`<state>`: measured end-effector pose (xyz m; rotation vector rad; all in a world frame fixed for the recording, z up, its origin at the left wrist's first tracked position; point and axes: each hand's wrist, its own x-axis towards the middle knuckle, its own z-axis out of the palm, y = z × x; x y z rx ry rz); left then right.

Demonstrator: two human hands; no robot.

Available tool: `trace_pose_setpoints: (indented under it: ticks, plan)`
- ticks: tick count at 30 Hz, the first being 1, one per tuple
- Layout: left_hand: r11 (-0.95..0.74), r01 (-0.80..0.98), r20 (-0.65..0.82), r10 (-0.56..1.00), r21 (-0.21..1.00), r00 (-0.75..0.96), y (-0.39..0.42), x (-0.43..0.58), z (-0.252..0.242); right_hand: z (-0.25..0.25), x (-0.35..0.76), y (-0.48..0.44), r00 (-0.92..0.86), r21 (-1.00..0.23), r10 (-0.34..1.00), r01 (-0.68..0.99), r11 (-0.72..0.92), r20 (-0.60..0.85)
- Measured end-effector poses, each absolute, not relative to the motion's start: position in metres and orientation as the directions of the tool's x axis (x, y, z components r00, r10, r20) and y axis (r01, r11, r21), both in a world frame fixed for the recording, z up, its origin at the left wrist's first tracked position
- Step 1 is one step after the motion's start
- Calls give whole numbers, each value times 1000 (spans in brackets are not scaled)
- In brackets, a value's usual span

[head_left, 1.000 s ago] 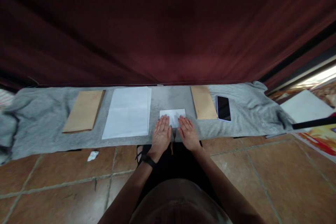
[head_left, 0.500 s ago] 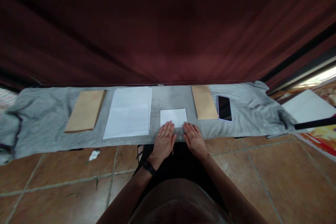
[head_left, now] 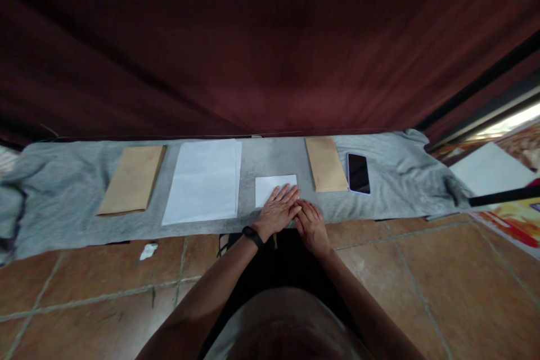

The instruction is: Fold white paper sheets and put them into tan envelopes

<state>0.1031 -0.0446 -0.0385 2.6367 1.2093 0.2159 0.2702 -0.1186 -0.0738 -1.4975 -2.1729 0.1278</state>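
A small folded-looking white paper (head_left: 265, 188) lies on the grey cloth near its front edge. My left hand (head_left: 278, 211), with a dark band on the wrist, rests flat across the paper's lower right part, fingers stretched out and hiding that corner. Just right of it, my right hand (head_left: 311, 228) lies on the cloth edge with its fingers loosely extended. Its fingertips meet the left hand's thumb and fingers beside the paper's near right corner. Larger white sheets (head_left: 202, 183) lie stacked to the left of the hands.
A thick brown envelope (head_left: 133, 180) lies at the left, another brown envelope (head_left: 325, 166) at the right. Beside that sits a phone (head_left: 358, 173) with a dark screen. The grey cloth (head_left: 396, 174) covers a narrow surface against a dark red curtain (head_left: 270, 67).
My left hand has slid right and forward over the small paper, turning toward the right. My right hand's fingers have drawn in beside it. The view has shifted slightly.
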Motion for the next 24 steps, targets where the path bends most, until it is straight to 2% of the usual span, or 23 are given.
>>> trace_pose_setpoints:
  ticks: [15, 24]
  plan:
    - [-543, 797, 63, 835, 265, 547, -15, 119, -46, -74, 271, -119, -274, -329, 903, 863, 383, 331]
    - [-468, 850, 103, 883, 240, 457, -23, 117, -53, -75, 270, -119, -268, -329, 899, 862, 385, 348]
